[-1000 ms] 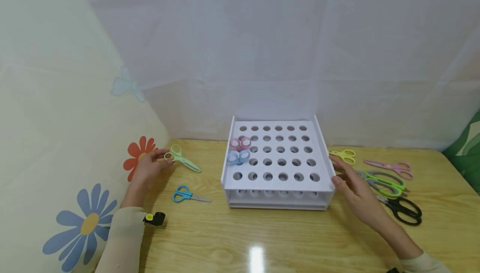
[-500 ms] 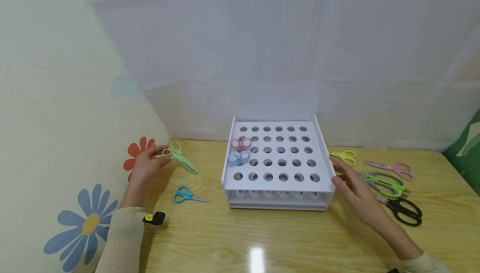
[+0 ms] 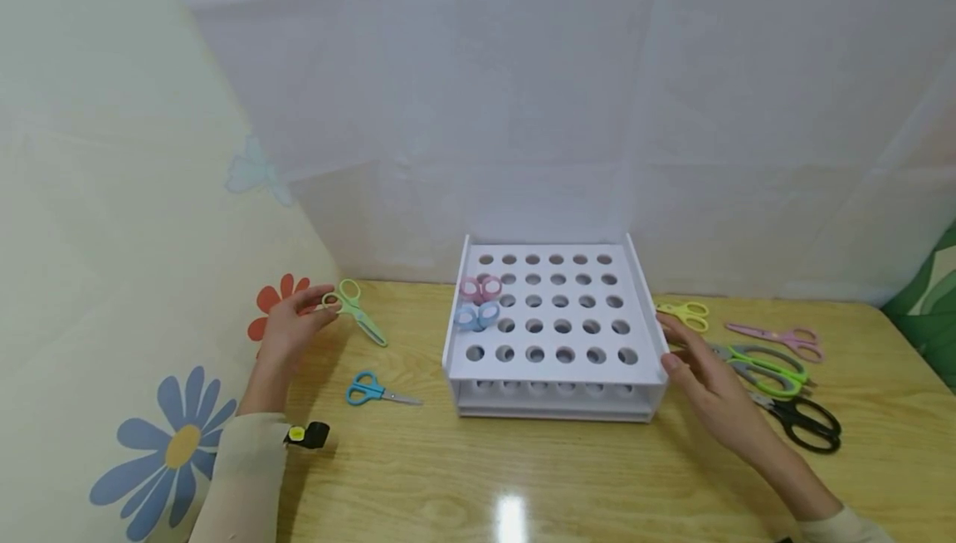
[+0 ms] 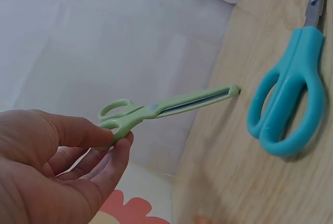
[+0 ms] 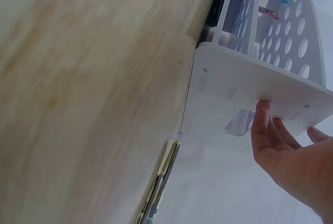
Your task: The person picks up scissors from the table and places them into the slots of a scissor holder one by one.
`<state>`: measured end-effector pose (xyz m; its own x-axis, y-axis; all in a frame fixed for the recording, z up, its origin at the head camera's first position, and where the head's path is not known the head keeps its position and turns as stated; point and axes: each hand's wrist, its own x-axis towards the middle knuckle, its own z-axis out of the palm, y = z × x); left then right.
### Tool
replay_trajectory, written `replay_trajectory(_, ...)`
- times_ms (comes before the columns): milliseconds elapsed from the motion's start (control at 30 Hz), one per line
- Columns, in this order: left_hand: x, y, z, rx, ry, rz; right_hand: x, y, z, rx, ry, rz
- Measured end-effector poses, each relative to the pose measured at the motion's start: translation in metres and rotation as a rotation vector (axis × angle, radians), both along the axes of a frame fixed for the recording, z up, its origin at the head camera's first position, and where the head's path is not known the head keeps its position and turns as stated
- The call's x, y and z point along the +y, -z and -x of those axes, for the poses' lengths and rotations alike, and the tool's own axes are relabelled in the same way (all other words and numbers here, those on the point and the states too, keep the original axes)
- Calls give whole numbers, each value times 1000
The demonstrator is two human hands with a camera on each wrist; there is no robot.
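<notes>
My left hand (image 3: 287,331) pinches one finger loop of light green scissors (image 3: 357,311) between thumb and fingers at the table's left. In the left wrist view these scissors (image 4: 161,108) are lifted at the handle, blades together and tip low by the tabletop; whether the tip touches cannot be told. Blue scissors (image 3: 366,389) lie nearer the front. My right hand (image 3: 713,393) rests its fingertips against the outer right side of a white holed rack (image 3: 548,369). Pink scissors (image 3: 480,288) and light blue scissors (image 3: 476,315) stand in the rack's left holes, handles up.
Right of the rack lie yellow scissors (image 3: 687,313), purple-pink scissors (image 3: 780,336), green-and-grey scissors (image 3: 777,367) and black-handled scissors (image 3: 807,423). A white cloth (image 3: 553,95) hangs behind the wooden table (image 3: 418,476). A flowered wall covering (image 3: 97,277) borders the left.
The light green scissors have shifted slightly left, and their tip has swung a little toward the front in my left hand. My right hand stays at the rack's side.
</notes>
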<state>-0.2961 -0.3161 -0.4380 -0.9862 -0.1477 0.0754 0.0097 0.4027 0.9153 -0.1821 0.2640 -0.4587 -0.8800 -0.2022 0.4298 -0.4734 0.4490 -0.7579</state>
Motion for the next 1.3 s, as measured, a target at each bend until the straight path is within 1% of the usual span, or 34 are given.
replay_trajectory(33, 1, -1, -1, 2, -3, -4, 0, 0, 0, -2, 2, -1)
replay_trajectory(133, 4, -5, -4, 17, -28, 26, 0, 1, 0, -7, 4, 0)
replay_trajectory(300, 13, -14, -9, 78, -77, 87, 0, 1, 0, 3, -4, 4)
replay_trajectory(467, 20, -22, -13, 128, -90, 117, 0, 0, 0, 9, -1, -3)
replay_trajectory(600, 25, -29, -16, 148, -91, 129, -1, 0, -1, -1, 3, -10)
replay_trajectory(900, 37, -44, -25, 200, -75, 115, 0, 0, 0, -23, 10, -16)
replay_trajectory(1000, 41, -48, -29, 206, -67, 127, 0, 0, 0, -40, 21, -24)
replay_trajectory(1133, 45, -53, -31, 226, -52, 140, 1, 0, 0, -46, 32, -30)
replay_trajectory(1300, 50, -61, -35, 248, -48, 135, 1, 0, -1, -54, 46, -43)
